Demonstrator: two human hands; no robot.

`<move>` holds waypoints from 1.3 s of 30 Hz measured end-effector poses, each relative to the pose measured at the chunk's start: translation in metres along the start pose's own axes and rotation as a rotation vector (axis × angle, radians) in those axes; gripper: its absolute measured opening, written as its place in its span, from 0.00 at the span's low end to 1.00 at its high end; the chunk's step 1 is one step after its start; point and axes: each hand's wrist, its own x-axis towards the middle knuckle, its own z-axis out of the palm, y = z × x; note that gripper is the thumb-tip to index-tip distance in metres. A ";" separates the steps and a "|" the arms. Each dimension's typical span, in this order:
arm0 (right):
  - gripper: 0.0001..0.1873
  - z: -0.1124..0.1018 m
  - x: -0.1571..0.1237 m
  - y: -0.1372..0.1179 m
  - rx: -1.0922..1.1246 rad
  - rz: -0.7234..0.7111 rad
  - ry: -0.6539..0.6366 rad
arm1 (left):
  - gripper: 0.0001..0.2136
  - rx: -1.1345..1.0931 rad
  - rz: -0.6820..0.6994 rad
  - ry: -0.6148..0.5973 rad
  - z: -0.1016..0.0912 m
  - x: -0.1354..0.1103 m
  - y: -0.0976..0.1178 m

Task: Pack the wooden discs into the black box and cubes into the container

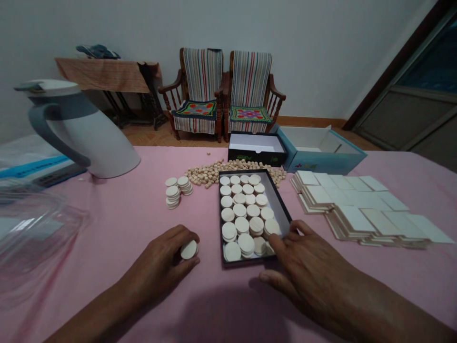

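Observation:
On the pink tablecloth my left hand [164,261] curls around a small stack of pale wooden discs [188,249], just left of a shallow black tray [280,204]. The tray holds several rows of stacked discs [243,209]. My right hand [306,267] rests at the tray's near right corner, fingers spread, with its fingertips touching the discs in that corner and holding nothing. Two short disc stacks [177,189] stand further back on the left.
A heap of small wooden beads [210,173] lies behind the tray. Beyond it sit a black box [256,148] and a blue box [319,151]. Fanned wooden square tiles [360,207] lie at right. A white jug [78,128] and clear plastic lid [32,228] are at left.

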 end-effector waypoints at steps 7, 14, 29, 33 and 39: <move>0.21 -0.001 0.003 0.000 0.030 -0.011 -0.043 | 0.08 -0.020 -0.017 0.007 -0.002 0.000 0.001; 0.15 -0.004 -0.002 -0.001 0.215 0.030 -0.080 | 0.08 -0.020 -0.014 -0.003 0.002 -0.001 -0.005; 0.16 -0.005 -0.004 -0.003 0.241 0.079 0.011 | 0.10 -0.035 0.021 -0.020 -0.003 -0.003 -0.007; 0.20 -0.012 -0.009 0.001 0.261 0.097 0.082 | 0.09 -0.061 0.026 -0.008 -0.003 -0.001 -0.005; 0.18 -0.009 -0.005 -0.003 0.303 0.063 0.130 | 0.10 -0.062 0.000 -0.008 0.003 -0.005 0.005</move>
